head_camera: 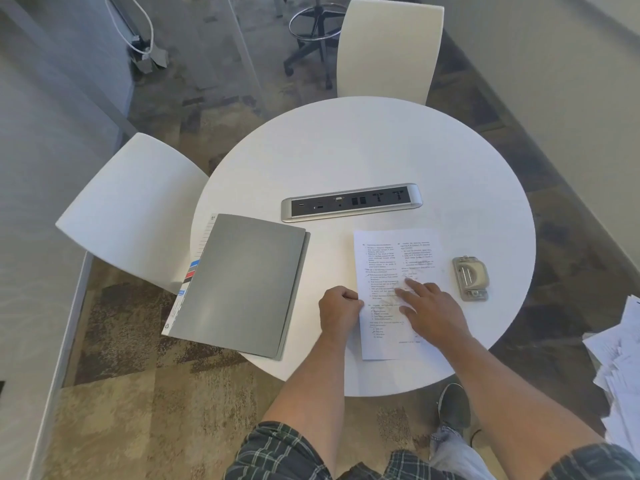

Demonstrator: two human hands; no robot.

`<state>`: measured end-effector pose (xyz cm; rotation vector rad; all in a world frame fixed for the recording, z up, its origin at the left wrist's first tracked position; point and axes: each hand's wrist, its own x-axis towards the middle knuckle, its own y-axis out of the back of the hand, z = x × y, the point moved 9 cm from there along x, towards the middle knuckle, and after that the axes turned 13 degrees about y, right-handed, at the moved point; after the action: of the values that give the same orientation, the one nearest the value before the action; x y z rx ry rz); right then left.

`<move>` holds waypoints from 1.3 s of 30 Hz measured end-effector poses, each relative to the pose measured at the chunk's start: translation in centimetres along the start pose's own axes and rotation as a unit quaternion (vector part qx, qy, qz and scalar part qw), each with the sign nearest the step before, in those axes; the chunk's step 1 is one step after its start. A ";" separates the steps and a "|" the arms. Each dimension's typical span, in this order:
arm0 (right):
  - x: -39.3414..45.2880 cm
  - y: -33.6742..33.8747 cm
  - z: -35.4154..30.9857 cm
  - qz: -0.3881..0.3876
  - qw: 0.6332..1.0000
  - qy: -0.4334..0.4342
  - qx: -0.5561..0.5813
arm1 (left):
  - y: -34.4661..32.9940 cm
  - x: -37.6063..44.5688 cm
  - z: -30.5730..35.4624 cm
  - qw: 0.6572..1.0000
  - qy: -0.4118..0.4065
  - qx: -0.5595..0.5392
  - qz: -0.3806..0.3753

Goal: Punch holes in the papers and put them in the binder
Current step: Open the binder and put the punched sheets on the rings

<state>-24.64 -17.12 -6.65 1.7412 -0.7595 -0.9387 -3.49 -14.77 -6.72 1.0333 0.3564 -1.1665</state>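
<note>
A printed sheet of paper (388, 258) lies flat on the round white table (363, 150), near its front edge. My left hand (339, 311), fingers curled, pinches the sheet's left edge. My right hand (429, 308) lies flat on the sheet with straight fingers pressing it down. A closed grey binder (242, 282) with coloured index tabs along its left side rests to the left of the paper, overhanging the table's edge. A beige and metal hole punch (470, 278) stands on the table just right of the paper.
A silver power socket strip (351, 201) is set into the table's middle. Two white chairs stand at the back (389, 50) and the left (135, 209). A loose pile of papers (620, 372) lies at the right edge. My shoe (453, 405) shows below the table.
</note>
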 end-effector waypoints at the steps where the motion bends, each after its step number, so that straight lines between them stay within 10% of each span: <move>1: -0.1 -0.3 0.1 0.001 1.000 -0.004 -0.003 | 0.2 0.1 0.0 1.000 -0.008 0.007 0.003; 8: 0.9 1.2 -0.1 -0.002 1.000 -0.022 -0.007 | 3.1 -0.6 0.0 0.980 -0.087 0.168 0.058; 14: 3.1 1.4 -4.9 0.006 0.998 -0.011 0.065 | 6.4 -0.2 0.4 0.865 -0.176 0.443 0.154; 22: 5.0 -1.0 -15.7 -0.027 0.974 0.059 0.216 | 11.1 -0.1 -1.0 0.812 -0.177 0.489 0.266; 39: 5.8 -4.3 -22.0 -0.048 0.967 0.250 -0.012 | 12.4 2.2 -2.0 0.831 -0.119 0.476 0.263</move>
<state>-2.49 -10.35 -7.24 1.8966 -0.3347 -0.5273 8.81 -14.16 -3.42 1.6729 -0.7706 -0.9188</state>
